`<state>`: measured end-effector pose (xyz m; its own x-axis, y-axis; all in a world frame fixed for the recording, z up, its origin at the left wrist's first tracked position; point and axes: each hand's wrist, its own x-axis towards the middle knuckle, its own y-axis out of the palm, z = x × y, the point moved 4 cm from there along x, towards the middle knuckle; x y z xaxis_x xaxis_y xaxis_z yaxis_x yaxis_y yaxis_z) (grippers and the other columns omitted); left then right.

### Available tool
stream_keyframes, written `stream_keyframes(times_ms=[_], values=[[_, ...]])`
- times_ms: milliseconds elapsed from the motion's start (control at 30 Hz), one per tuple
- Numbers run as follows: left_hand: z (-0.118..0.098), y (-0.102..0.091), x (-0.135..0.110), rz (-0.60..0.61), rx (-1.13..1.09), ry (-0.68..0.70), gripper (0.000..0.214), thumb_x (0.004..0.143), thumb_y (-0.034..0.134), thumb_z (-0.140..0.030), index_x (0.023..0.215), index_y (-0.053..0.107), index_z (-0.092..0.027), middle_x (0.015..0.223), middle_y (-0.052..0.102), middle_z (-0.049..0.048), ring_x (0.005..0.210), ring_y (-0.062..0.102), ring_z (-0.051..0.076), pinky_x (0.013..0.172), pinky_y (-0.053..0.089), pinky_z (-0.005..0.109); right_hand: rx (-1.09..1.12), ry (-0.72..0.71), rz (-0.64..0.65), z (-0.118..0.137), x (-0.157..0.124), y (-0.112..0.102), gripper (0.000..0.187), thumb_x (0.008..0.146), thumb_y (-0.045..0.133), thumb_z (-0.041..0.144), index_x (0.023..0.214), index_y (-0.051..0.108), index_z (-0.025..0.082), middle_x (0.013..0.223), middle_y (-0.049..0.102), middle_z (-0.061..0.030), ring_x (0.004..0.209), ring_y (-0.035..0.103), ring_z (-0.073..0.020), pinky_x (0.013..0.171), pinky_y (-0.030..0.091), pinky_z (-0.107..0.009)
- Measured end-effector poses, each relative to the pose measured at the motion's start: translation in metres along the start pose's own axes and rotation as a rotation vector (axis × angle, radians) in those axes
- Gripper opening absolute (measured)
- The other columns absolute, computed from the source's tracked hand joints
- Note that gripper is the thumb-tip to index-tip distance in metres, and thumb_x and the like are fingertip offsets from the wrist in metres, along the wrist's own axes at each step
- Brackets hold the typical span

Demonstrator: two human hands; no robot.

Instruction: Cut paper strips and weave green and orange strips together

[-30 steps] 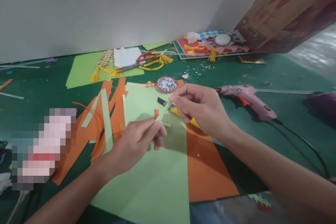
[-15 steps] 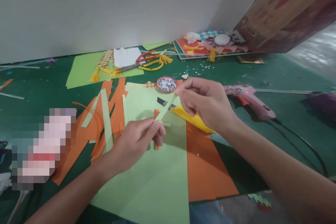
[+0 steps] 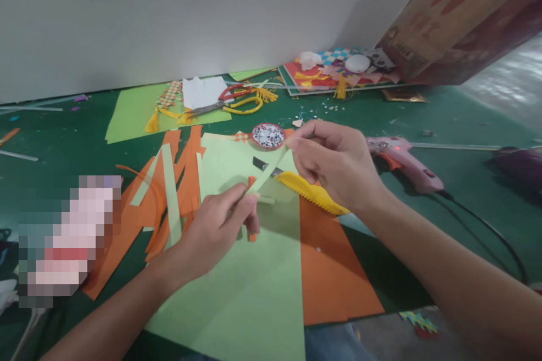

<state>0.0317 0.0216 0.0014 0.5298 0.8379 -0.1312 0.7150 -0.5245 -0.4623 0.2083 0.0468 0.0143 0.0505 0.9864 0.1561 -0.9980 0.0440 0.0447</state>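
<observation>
A thin light-green paper strip (image 3: pixel 267 172) stretches between both hands above the papers. My left hand (image 3: pixel 215 231) pinches its lower end, along with a small orange strip (image 3: pixel 252 208) poking through the fingers. My right hand (image 3: pixel 334 161) pinches the upper end near a round dish of small beads (image 3: pixel 269 135). Beneath them lie a light-green sheet (image 3: pixel 249 282) and an orange sheet (image 3: pixel 334 271). A yellow-handled craft knife (image 3: pixel 309 192) rests just under my right hand, blade pointing left.
A pink glue gun (image 3: pixel 406 163) with a black cord (image 3: pixel 495 237) lies at right on the green floor (image 3: pixel 457 118). Orange and green strips (image 3: pixel 169 192) pile at left. Scissors (image 3: pixel 228 98), tassels and paper crafts (image 3: pixel 339 73) sit by the white wall. A cardboard box (image 3: pixel 461 17) leans at back right.
My right hand has lifted and moved up-right, pulling the green strip taut and uncovering the yellow knife. My left hand has barely shifted.
</observation>
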Motion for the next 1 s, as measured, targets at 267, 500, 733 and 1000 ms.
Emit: stream_keyframes(times_ms=[267, 500, 733, 1000], values=[[0.001, -0.004, 0.001, -0.114, 0.049, 0.065, 0.039, 0.096, 0.038, -0.036, 0.063, 0.05, -0.019, 0.058, 0.061, -0.0044, 0.045, 0.042, 0.006, 0.046, 0.034, 0.02, 0.002, -0.005, -0.035, 0.003, 0.001, -0.003, 0.017, 0.077, 0.064, 0.021, 0.062, 0.057, 0.021, 0.04, 0.032, 0.0076, 0.033, 0.032, -0.0079, 0.037, 0.023, -0.026], [-0.002, -0.009, -0.001, -0.251, 0.051, 0.077, 0.033, 0.092, 0.047, -0.032, 0.064, 0.057, -0.018, 0.055, 0.062, -0.0043, 0.045, 0.049, 0.006, 0.044, 0.037, 0.017, -0.012, -0.003, -0.081, 0.004, 0.002, -0.003, 0.017, 0.077, 0.064, 0.02, 0.063, 0.057, 0.021, 0.04, 0.03, 0.009, 0.033, 0.032, -0.007, 0.037, 0.023, -0.025], [-0.003, -0.012, -0.003, -0.313, -0.021, 0.061, 0.027, 0.088, 0.054, -0.033, 0.068, 0.066, -0.019, 0.061, 0.068, -0.0021, 0.054, 0.063, 0.01, 0.052, 0.048, 0.017, -0.003, -0.021, -0.087, 0.005, 0.002, -0.004, 0.016, 0.077, 0.064, 0.02, 0.062, 0.057, 0.021, 0.04, 0.03, 0.0089, 0.034, 0.032, -0.0067, 0.037, 0.023, -0.025], [-0.002, -0.01, -0.004, -0.289, -0.029, 0.098, 0.031, 0.092, 0.047, -0.032, 0.072, 0.065, -0.017, 0.075, 0.073, 0.0019, 0.057, 0.065, 0.011, 0.056, 0.052, 0.02, 0.013, -0.048, -0.088, 0.005, 0.002, -0.004, 0.018, 0.077, 0.066, 0.024, 0.062, 0.056, 0.021, 0.04, 0.025, 0.0096, 0.034, 0.029, -0.0068, 0.037, 0.022, -0.026]])
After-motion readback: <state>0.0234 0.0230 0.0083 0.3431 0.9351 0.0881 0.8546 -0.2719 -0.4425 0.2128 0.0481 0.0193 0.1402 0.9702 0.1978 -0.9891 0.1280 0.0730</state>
